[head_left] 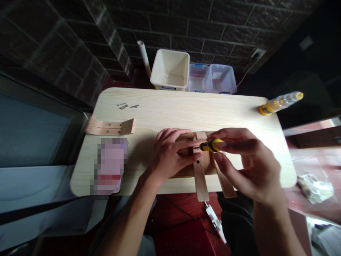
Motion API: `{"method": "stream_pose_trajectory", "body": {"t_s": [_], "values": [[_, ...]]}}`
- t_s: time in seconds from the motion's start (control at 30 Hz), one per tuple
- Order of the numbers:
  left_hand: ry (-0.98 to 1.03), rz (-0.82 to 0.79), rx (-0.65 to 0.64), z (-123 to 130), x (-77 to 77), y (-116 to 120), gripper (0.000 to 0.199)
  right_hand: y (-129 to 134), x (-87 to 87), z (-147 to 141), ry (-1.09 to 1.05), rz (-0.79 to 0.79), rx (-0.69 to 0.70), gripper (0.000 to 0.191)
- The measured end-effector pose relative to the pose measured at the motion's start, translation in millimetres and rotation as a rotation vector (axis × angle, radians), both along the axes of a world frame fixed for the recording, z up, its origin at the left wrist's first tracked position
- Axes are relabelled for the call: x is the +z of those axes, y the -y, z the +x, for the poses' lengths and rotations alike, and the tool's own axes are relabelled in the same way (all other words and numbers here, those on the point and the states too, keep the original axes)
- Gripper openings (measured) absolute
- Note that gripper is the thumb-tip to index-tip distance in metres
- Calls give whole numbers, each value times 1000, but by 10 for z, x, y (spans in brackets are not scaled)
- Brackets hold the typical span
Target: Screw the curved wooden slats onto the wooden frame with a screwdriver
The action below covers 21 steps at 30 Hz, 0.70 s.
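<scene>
My right hand [247, 160] grips a yellow and black screwdriver [210, 145], fingers wrapped round its handle. The tool's tip meets a screw [197, 147] in a curved wooden slat [201, 185]. A dark hole shows in the slat just below the screw. My left hand [169, 151] presses on the brown wooden piece [183, 172] under the slat, its index finger and thumb on either side of the screw. A second slat [226, 185] extends to the right, partly hidden by my right hand. Both slats reach past the table's front edge.
On the table [226, 110] are two curved wooden slats [112, 127] side by side, several loose screws [124, 106], a blurred-out phone-like object [110, 163] and a clear tube with yellow ends [281, 103]. Behind stand a cream bin [170, 67] and clear plastic boxes [222, 76].
</scene>
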<state>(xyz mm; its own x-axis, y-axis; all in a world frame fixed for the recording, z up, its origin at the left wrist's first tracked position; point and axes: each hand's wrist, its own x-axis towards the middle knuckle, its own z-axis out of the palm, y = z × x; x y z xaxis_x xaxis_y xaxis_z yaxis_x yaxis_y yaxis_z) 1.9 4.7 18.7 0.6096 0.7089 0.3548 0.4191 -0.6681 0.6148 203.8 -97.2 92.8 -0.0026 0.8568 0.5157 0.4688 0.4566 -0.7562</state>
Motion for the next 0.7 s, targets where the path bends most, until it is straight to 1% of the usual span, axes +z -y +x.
{"method": "stream_pose_trajectory", "body": {"t_s": [0.1,0.23,0.33,0.57,0.7], "values": [[2,-5,-2,-4,-6,0,25,24,11,1,3,-17,13,49],[2,-13,-2,1,9,7,24,15,-20,10,-25,-8,36,49],[-11,-20,2,3,23,12,23,-7,-34,9,-19,8,28,48],[-3,-19,9,1,16,13,23,11,-5,1,4,6,14,52],[17,-14,12,9,9,7,22,5,-32,15,-16,23,22,52]]}}
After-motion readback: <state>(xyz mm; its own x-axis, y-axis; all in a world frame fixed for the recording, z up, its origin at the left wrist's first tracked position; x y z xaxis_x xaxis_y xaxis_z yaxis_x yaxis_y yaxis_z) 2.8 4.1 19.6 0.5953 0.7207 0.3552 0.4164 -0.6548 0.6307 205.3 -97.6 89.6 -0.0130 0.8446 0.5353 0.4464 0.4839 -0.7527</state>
